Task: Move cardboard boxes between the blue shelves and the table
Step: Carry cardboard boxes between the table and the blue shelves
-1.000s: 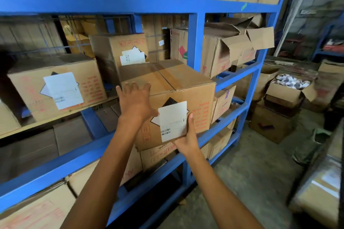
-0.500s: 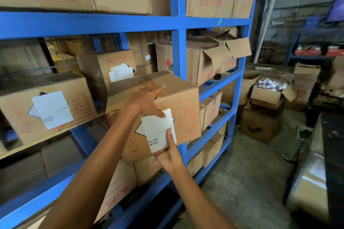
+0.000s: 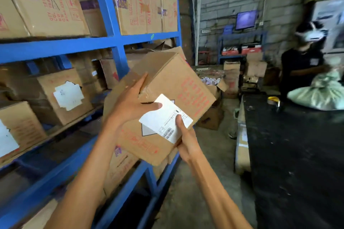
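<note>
Two bare hands grasp one brown cardboard box (image 3: 178,82). The left hand (image 3: 130,106) clasps its upper near corner, with the fingers (image 3: 141,83) spread along the top face and the thumb lying on the front, touching the edge of a white rectangular label (image 3: 160,117). The right hand (image 3: 186,141) holds the lower edge from below. Its thumb presses on that single label, and its other fingers are hidden beneath the box.

The box is tilted and held in the air, clear of every surface. It is just in front of the blue metal shelves (image 3: 111,42) to its left, with the black tabletop (image 3: 297,154) to its right.

Left of the box, the middle shelf holds two labelled cartons, and more closed cartons fill the level above. Behind the box, one open cardboard carton (image 3: 216,87) on the floor holds many small pale round items, too blurred to name.

Beyond the tabletop's far end stands one person in black (image 3: 301,69). One pale green sack (image 3: 323,93) and one yellow roll (image 3: 273,99) rest on the tabletop.
</note>
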Tool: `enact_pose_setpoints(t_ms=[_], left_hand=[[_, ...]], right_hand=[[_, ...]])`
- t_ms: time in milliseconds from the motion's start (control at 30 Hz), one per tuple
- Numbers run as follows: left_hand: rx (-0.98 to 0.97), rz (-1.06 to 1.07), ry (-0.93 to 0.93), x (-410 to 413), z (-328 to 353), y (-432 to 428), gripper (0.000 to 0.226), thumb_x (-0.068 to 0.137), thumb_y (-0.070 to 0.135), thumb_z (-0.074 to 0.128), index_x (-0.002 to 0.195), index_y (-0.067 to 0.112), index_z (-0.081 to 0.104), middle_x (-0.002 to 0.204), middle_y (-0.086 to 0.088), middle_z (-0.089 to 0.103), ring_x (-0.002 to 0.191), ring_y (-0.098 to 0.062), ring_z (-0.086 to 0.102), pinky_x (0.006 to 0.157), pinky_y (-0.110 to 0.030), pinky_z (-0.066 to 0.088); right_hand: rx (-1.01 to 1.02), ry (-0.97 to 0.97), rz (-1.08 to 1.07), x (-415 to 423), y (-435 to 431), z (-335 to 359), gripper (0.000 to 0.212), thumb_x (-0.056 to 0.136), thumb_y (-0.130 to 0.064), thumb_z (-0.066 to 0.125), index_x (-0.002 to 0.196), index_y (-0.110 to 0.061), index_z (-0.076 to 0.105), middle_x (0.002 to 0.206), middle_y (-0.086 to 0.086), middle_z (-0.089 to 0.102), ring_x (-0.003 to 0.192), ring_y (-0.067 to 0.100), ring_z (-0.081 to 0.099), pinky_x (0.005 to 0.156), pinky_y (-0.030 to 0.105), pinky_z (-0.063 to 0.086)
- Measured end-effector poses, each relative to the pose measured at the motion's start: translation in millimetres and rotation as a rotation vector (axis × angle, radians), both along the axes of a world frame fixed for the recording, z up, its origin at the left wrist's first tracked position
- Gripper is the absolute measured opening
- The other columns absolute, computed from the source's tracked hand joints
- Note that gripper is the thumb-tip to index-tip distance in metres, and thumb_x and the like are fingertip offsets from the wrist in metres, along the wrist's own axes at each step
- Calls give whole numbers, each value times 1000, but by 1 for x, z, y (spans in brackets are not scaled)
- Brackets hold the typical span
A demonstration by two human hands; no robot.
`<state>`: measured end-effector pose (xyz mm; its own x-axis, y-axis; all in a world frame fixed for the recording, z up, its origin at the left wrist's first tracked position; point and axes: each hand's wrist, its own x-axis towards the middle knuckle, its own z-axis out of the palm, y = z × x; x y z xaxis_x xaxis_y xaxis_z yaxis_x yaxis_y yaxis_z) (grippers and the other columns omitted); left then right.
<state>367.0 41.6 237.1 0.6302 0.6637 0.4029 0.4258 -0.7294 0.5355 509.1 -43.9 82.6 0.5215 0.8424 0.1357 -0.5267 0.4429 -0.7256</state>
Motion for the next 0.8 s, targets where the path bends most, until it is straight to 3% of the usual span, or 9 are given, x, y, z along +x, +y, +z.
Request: enact_pose_setpoints(t_ms=[100,200,267,367,500,567,633,733,800], left_hand=[[-24,-130,-44,38,9,-38,114,73,35,92,163,33,22,151,13,49,133,-9,48,99,-23,37],[-134,-262,-126,79,10,-74,99,69,26,96,151,31,40,136,8,63,125,-14,59,103,-34,48],[-230,-359,-195,108,5,-92,91,60,21,99,140,21,55,124,4,72,114,-12,69,100,-36,56],[-367,-468,-207,152,-8,-115,93,40,39,104,124,22,68,110,9,78,100,-3,74,86,-27,62],[-453,-621,-221,219,-37,-142,100,29,46,103,121,20,72,110,8,79,104,-11,75,90,-39,62],[-498,-683,-240,256,-52,-157,118,23,55,102,132,24,68,116,9,76,107,-7,72,87,-31,62],[-535,-753,-221,292,-65,-170,129,18,61,101,138,41,61,128,18,66,116,-1,63,85,-25,58],[-515,-919,-91,350,-91,-197,126,17,64,100,135,44,63,134,13,63,128,-10,58,101,-43,56],[-493,-1023,-20,387,-109,-215,136,18,64,100,144,38,56,135,12,64,126,-8,60,106,-46,53]], right_hand=[[-1,-164,-189,36,-61,13,48,94,-31,71,139,-15,63,134,2,72,123,19,69,100,36,58],[-76,-343,-380,73,-122,16,37,93,-33,79,127,-21,71,124,-5,76,116,14,72,93,30,60],[-142,-441,-483,96,-162,15,42,88,-39,82,126,-21,72,120,-6,77,110,13,74,88,31,59],[-264,-552,-651,126,-221,10,54,84,-43,87,131,-27,65,120,-10,76,110,11,73,94,39,59],[-512,-705,-831,156,-303,6,85,76,-59,85,150,-39,46,127,-16,72,116,8,69,100,44,58],[-652,-769,-906,169,-343,5,86,78,-60,84,151,-48,39,128,-16,70,116,8,68,99,43,58],[-789,-799,-964,179,-377,3,94,79,-61,83,156,-51,30,134,-14,66,121,11,64,101,42,56],[-993,-857,-1059,196,-415,-3,106,79,-62,81,164,-44,20,115,-26,60,106,4,58,91,32,48],[-1115,-880,-1113,208,-431,-4,109,79,-62,82,165,-42,17,129,-17,64,114,10,61,91,29,41]])
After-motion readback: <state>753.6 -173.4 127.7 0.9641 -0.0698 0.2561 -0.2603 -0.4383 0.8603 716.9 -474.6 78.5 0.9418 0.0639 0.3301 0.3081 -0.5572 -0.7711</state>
